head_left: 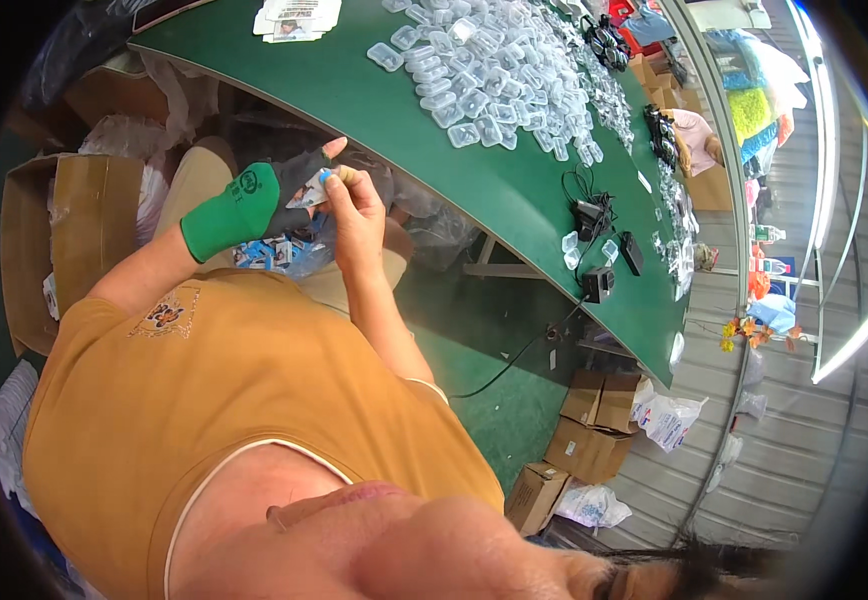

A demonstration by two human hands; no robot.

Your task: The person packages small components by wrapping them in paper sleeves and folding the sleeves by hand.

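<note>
My left hand (254, 205), in a green fingerless glove, and my bare right hand (356, 212) meet over my lap, just below the edge of the green table (374, 110). Together they pinch a small white and blue card (312, 190) between their fingertips. Tape wraps one right fingertip. Under the hands, a heap of similar blue and white cards (279, 252) lies in clear plastic on my lap. I cannot tell the card's details; it is small and partly covered by fingers.
Several small clear plastic cases (494, 80) are piled on the table, with a stack of printed cards (296, 18) at its far end and black devices with a cable (596, 215) near its edge. An open cardboard box (64, 240) stands left; more boxes (594, 420) sit on the floor.
</note>
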